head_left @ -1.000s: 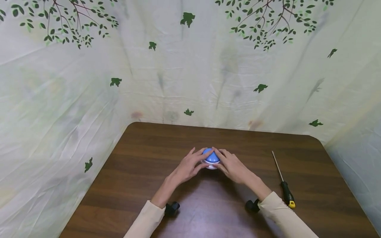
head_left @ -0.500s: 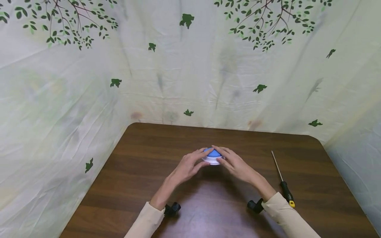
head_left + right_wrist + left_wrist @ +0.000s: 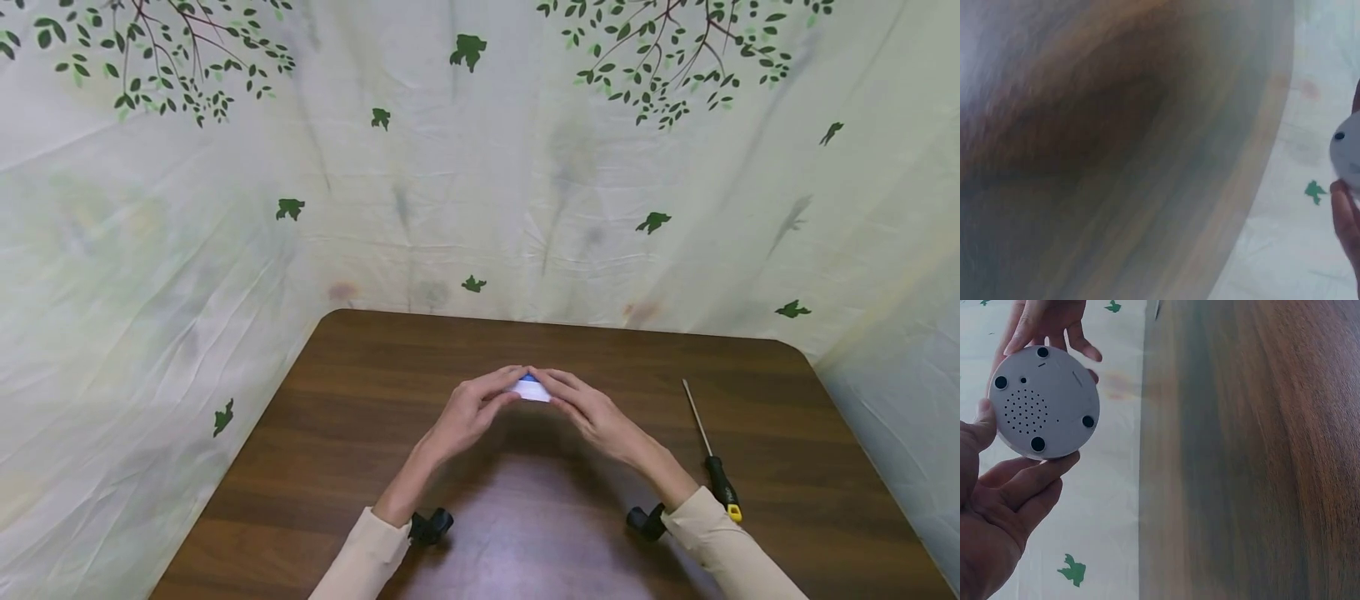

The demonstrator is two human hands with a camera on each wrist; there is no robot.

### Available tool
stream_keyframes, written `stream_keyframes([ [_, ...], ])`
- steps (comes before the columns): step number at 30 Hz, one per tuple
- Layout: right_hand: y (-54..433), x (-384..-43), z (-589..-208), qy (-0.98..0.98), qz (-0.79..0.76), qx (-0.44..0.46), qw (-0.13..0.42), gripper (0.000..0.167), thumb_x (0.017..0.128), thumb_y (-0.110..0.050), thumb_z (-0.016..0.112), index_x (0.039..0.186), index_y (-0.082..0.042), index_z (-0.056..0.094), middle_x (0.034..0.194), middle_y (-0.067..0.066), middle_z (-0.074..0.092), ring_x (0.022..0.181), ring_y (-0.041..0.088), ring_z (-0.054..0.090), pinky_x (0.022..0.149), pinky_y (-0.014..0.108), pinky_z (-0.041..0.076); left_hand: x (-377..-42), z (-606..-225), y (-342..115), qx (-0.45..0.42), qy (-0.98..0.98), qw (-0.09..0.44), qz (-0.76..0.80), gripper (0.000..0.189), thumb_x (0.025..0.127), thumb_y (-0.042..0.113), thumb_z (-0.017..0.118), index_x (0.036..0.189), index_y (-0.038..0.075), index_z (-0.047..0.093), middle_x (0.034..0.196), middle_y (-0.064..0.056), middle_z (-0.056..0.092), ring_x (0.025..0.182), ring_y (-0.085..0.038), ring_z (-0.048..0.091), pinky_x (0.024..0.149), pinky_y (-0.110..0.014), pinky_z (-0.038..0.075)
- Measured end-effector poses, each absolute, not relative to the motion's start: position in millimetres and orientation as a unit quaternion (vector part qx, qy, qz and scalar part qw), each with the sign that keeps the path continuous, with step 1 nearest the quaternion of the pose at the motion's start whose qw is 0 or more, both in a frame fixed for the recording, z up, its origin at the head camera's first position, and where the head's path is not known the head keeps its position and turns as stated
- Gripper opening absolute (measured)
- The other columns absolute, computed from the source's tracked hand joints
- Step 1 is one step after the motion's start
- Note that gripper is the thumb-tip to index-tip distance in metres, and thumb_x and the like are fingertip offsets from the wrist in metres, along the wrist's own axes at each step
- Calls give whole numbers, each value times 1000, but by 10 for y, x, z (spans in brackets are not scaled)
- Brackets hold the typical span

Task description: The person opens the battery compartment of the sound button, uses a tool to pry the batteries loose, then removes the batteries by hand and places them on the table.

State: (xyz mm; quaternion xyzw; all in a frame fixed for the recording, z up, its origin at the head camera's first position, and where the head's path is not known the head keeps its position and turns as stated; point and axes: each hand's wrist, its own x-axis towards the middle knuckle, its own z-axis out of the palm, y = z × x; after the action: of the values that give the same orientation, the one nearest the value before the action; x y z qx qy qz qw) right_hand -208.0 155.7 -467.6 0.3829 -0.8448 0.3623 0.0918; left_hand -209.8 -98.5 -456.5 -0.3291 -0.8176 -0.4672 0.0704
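Between both hands, raised off the table, is a round buzzer button with a blue dome and white base (image 3: 533,390). In the head view its base side is turned toward me and only a sliver of blue shows. The left wrist view shows the buzzer button's pale underside (image 3: 1063,403), with dark round feet, a cluster of speaker holes and a small screw hole. My left hand (image 3: 471,417) grips one edge between thumb and fingers. The opposite edge is held by my right hand (image 3: 600,421). At the right wrist view's edge, part of the base (image 3: 1347,150) appears.
A screwdriver (image 3: 716,467) with a black and yellow handle lies on the wooden table (image 3: 360,375), right of my right hand. Behind and beside the table hangs a pale cloth (image 3: 420,208) printed with leaves. Each wrist wears a black camera.
Both hands have lifted and tilted the buzzer button, so the blue dome has turned away and the white base faces me more. The screwdriver has stayed put.
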Motion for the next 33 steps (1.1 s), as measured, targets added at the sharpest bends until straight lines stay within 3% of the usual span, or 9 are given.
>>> stream_keyframes([
  [7,1551,-2068,-4638,-844,356,388,99,50,107,-7,53,155,-24,50,132,4,65,100,12,64,83,32,56,-2117,-4547,-1000,-304,-813,48,-494,37,102,11,63,138,16,68,140,-4,68,124,-18,67,97,-33,57],
  [13,1575,-2070,-4613,-832,442,334,8,40,111,-17,48,149,-27,57,121,2,70,77,28,64,67,35,57,-2110,-4574,-1013,-296,-810,20,-506,35,103,13,63,136,18,70,135,-3,70,117,-11,67,92,-21,53],
  [19,1608,-2072,-4570,-808,509,291,-57,37,112,-24,45,146,-24,59,115,7,69,72,25,63,63,40,57,-2107,-4605,-1006,-299,-775,-11,-557,36,103,8,61,137,14,69,137,-7,69,113,-7,65,85,-21,54],
  [22,1623,-2073,-4556,-800,528,276,-77,37,113,-25,43,146,-25,59,112,7,69,69,20,63,62,43,57,-2099,-4619,-997,-300,-760,-25,-576,36,103,7,60,139,11,67,138,-9,68,101,-6,63,76,-22,54],
  [25,1632,-2070,-4554,-788,548,265,-89,38,113,-25,41,147,-20,57,108,9,68,66,19,64,60,43,57,-2086,-4640,-990,-298,-740,-59,-600,41,104,6,58,145,10,61,146,-12,62,105,1,61,79,-18,55],
  [28,1632,-2062,-4557,-765,585,246,-109,40,114,-25,40,149,-14,54,103,12,66,66,19,66,61,44,58,-2062,-4652,-993,-291,-733,-96,-607,55,102,5,63,155,15,50,152,-15,56,88,1,66,69,-15,52],
  [30,1630,-2054,-4556,-747,609,235,-123,42,114,-25,40,152,-12,51,100,14,65,67,21,68,63,47,60,-2050,-4656,-989,-286,-732,-116,-608,70,97,3,70,159,20,43,155,-15,52,83,-6,73,67,-18,53],
  [32,1633,-2048,-4561,-733,623,237,-137,44,114,-24,39,156,-13,46,100,16,64,70,28,70,67,50,61,-2042,-4651,-988,-279,-736,-122,-605,82,91,0,77,161,23,40,155,-15,52,70,-22,75,60,-22,51],
  [33,1637,-2045,-4563,-727,626,242,-144,45,114,-23,39,158,-14,43,102,17,64,72,32,71,69,51,61,-2043,-4650,-988,-275,-734,-125,-608,86,88,-1,79,161,24,40,154,-15,52,77,-30,77,62,-23,54],
])
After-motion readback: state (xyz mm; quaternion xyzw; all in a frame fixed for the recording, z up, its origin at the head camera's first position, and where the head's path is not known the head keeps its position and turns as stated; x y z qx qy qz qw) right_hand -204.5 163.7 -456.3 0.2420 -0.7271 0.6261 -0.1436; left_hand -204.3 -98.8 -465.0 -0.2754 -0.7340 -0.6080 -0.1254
